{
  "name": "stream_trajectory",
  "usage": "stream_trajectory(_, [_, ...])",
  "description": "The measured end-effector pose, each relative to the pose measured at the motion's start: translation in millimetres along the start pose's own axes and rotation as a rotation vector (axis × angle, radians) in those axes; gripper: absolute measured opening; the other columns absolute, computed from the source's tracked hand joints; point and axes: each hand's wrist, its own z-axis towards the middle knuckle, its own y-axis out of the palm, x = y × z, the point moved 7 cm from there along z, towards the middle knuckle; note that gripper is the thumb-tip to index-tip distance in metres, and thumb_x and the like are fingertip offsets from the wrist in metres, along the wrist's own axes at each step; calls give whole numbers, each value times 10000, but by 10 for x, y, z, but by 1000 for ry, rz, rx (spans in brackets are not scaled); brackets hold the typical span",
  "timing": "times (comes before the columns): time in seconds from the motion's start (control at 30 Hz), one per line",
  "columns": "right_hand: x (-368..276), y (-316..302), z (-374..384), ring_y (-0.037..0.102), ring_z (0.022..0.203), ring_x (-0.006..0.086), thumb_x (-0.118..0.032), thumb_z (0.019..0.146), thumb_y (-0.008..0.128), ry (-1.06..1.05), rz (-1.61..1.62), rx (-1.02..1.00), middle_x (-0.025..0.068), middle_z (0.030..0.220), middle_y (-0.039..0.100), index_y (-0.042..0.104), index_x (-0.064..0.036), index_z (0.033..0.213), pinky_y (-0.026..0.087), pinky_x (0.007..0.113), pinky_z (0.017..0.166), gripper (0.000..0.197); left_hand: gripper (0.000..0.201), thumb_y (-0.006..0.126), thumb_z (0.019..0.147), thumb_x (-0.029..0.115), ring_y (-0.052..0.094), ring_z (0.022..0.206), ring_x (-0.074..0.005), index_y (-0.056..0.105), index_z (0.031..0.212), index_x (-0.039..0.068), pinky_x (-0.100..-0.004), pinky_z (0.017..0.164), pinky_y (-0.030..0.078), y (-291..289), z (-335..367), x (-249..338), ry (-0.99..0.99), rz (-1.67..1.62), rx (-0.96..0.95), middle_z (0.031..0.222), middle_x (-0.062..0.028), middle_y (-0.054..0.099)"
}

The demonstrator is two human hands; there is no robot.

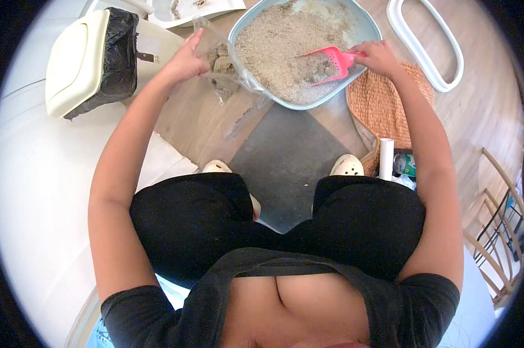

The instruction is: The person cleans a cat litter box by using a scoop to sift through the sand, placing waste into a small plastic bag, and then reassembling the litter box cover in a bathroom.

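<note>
A light blue litter box (373,23) full of grey-beige litter (270,43) stands on the floor ahead of me. My right hand (378,57) grips the handle of a pink litter scoop (345,62) at the box's right side. Greyish clumps of litter (318,68) lie on the scoop's slotted blade, over the litter. To the left of the box, my left hand (186,61) holds the edge of a clear plastic bag (247,81), its index finger stretched out. Inside the bag, several litter clumps (221,65) show through; part of the bag rests against the box rim.
A cream trash bin (79,64) with a black liner lies at the left. A white tray (215,7) is behind it. On the right are a white oval rim (452,55), an orange woven mat (389,104) and a white roll (386,158). A dark mat (288,156) lies between my feet.
</note>
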Motion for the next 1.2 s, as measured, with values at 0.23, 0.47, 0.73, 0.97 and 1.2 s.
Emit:
stream_trajectory(0.23, [-171,76,28,595,965,198,-450,815,495,-111,19,-20,17,1005,658,651,-286,1062,347,391,837,335,936,526,617,-77,314,1310,-359,128,1450,77,-266,588,473,68,-81,3,-5,6,-7,1513,-83,75])
stream_trajectory(0.47, [-332,446,-23,596,967,199,-487,821,496,-105,295,-17,18,1017,663,631,-287,1112,332,390,855,378,962,533,598,-80,309,1310,-366,114,1451,71,-265,588,473,82,-29,-19,12,-26,-19,1511,-106,69])
stream_trajectory(0.73, [280,335,-81,586,869,147,-356,796,560,39,854,-3,26,936,666,665,-149,1059,410,294,823,351,960,491,622,-129,312,1314,-350,96,1460,122,-253,557,474,56,-14,63,30,3,-8,1519,-103,38])
stream_trajectory(0.97, [-16,128,-22,569,894,112,-325,833,554,3,849,-6,4,937,642,641,-135,1091,418,267,778,331,969,500,616,-134,319,1308,-359,101,1460,127,-256,559,489,56,39,-1,11,31,-8,1516,-105,39])
stream_trajectory(1.2, [-435,-205,102,603,909,214,-481,820,483,-65,45,237,21,940,663,663,-272,1038,353,376,821,353,965,514,611,-126,323,1301,-365,104,1455,103,-269,552,488,20,80,-86,71,52,-9,1506,-123,65])
